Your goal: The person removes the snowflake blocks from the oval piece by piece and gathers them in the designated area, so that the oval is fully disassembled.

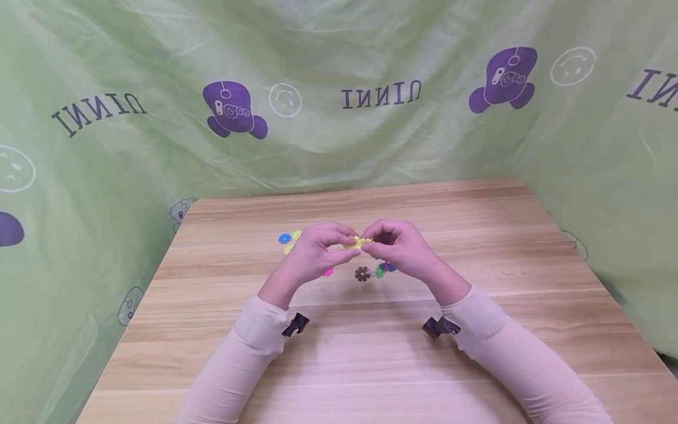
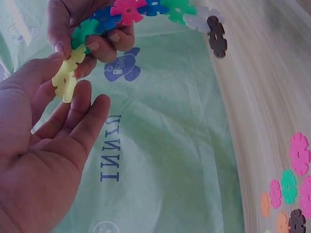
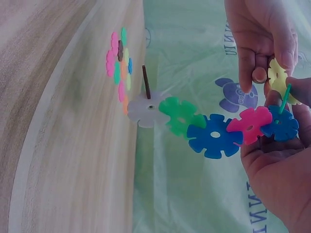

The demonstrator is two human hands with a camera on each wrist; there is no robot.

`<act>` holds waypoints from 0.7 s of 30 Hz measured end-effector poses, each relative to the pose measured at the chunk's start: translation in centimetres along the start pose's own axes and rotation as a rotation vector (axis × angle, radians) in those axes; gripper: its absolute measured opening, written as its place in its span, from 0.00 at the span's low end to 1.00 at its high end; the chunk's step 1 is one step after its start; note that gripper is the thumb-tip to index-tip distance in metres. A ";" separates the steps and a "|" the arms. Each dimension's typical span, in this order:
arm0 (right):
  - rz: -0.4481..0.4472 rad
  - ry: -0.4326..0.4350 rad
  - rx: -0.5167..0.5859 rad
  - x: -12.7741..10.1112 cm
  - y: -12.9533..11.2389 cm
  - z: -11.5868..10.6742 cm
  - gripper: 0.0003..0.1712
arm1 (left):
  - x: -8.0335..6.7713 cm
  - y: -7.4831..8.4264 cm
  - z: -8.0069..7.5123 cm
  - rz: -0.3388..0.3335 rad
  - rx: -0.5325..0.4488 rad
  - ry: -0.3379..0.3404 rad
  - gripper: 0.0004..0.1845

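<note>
Above the table, my left hand (image 1: 313,252) pinches a yellow snowflake disc (image 2: 64,83) between thumb and fingers, its other fingers spread. My right hand (image 1: 406,250) grips the end of a chain of slotted snowflake discs, around a teal disc (image 2: 85,33) and a second yellow disc (image 2: 76,57). The two yellow discs touch or overlap; whether their slots are locked cannot be made out. From the right hand the chain hangs through blue, pink (image 3: 250,126), blue (image 3: 215,136), green (image 3: 180,116) and clear (image 3: 146,110) discs to a brown one (image 3: 146,81) at its far end.
Loose discs in several colours lie on the wooden table (image 1: 371,365) beyond the hands, among them a blue disc (image 1: 285,238) and a pink disc (image 1: 328,272). A green printed curtain (image 1: 339,147) surrounds the table's back and sides.
</note>
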State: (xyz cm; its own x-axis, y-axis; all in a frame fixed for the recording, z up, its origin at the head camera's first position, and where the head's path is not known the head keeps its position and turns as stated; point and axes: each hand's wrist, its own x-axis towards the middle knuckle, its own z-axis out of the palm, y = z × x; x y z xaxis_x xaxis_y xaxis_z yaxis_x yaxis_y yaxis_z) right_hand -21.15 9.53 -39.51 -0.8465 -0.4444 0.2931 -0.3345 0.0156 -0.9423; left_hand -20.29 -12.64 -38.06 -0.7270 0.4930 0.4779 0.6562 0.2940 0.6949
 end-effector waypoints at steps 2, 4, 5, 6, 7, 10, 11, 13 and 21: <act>-0.001 0.005 -0.005 0.0 0.0 0.0 0.05 | 0.0 0.0 0.0 0.006 0.004 0.005 0.08; -0.001 0.008 -0.013 0.0 0.0 0.0 0.04 | 0.0 -0.1 0.0 0.006 0.009 0.008 0.08; -0.001 0.009 -0.016 0.0 0.0 0.0 0.05 | 0.0 -0.1 0.0 0.003 0.009 0.008 0.08; -0.003 0.009 -0.019 0.0 0.0 0.0 0.05 | 0.0 -0.1 0.0 -0.002 0.005 0.006 0.07; -0.004 0.007 -0.021 0.0 0.0 0.0 0.05 | 0.0 -0.1 -0.1 -0.008 0.001 0.005 0.07; 0.004 0.004 -0.025 0.0 0.0 0.0 0.05 | -0.1 -0.1 -0.1 -0.019 -0.014 0.002 0.07; 0.011 0.003 -0.027 0.0 0.0 0.0 0.05 | -0.1 -0.2 -0.1 -0.016 -0.016 0.001 0.07; 0.027 0.003 -0.029 0.0 0.0 -0.1 0.05 | -0.1 -0.3 -0.1 -0.004 -0.020 -0.002 0.07; 0.054 0.015 -0.032 0.1 0.1 0.0 0.06 | -0.2 -0.6 -0.1 0.020 0.003 -0.009 0.07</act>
State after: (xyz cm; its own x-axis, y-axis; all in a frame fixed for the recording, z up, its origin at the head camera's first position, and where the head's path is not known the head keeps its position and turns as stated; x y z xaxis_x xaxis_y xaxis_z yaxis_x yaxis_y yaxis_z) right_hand -21.27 9.51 -39.52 -0.8699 -0.4283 0.2448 -0.3012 0.0682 -0.9511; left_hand -20.56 -12.97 -38.54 -0.7117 0.5065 0.4868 0.6713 0.2862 0.6837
